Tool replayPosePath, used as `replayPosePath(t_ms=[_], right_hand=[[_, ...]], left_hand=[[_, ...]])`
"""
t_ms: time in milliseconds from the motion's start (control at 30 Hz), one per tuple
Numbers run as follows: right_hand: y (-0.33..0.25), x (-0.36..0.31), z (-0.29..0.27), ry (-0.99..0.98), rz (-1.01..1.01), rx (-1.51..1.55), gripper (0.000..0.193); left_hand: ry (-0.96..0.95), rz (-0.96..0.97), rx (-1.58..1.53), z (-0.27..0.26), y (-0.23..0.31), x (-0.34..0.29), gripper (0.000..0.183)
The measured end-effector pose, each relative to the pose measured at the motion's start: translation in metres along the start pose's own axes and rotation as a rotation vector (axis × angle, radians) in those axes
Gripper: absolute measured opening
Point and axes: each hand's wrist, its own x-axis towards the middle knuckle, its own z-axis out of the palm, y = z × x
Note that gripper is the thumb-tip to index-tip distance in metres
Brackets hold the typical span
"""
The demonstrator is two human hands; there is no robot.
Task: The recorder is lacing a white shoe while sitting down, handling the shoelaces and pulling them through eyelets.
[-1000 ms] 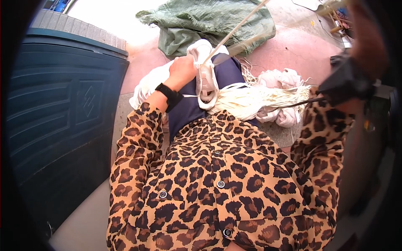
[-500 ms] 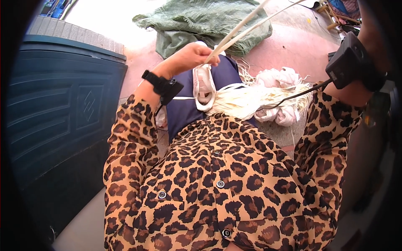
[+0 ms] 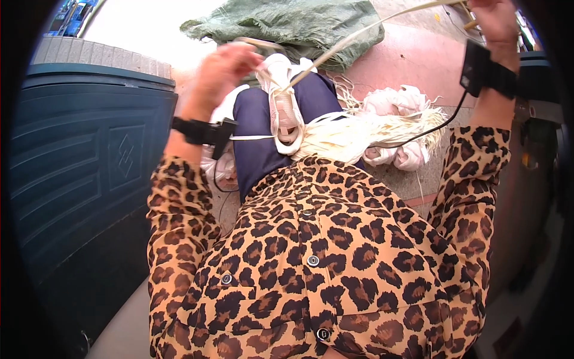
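Blurred left grip (image 3: pixel 226 64), cropped right grip (image 3: pixel 496 23), lace (image 3: pixel 345 42) with unclear end

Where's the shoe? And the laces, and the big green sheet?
Shoe (image 3: pixel 284 113): head view, middle of its upper.
Laces (image 3: pixel 356 134): head view, middle of the pale bundle.
Green sheet (image 3: pixel 293 24): head view, its creased middle.

No words, labels, brands or numbers could be read. A raised diamond-shaped emblem (image 3: pixel 125 151) stood on a panel of the dark blue door (image 3: pixel 60 134) at the left, and any marks on the shirt buttons (image 3: pixel 313 261) were too small to tell.
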Motion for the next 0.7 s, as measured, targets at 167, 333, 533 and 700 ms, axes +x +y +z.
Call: replayPosePath(t_ms=[167, 333, 533, 700], right_hand=[[0.102, -0.03, -0.125, 0.113, 0.351, -0.924, 0.022], [0.204, -0.129, -0.028, -0.234, 0.609, -0.882, 0.02], [0.284, -0.168, 0.018, -0.426, 0.497, -1.093, 0.023], [0.292, -0.167, 0.034, -0.426, 0.587, -1.174, 0.027]], left_hand=[[0.339, 0.229, -0.705, -0.171, 0.06, -0.017, 0.007], [0.826, 0.079, -0.28, -0.209, 0.062, -0.063, 0.022], [0.4, -0.198, 0.461, -0.081, -0.046, -0.031, 0.016], [0.144, -0.32, 0.396, -0.001, -0.094, -0.037, 0.022]])
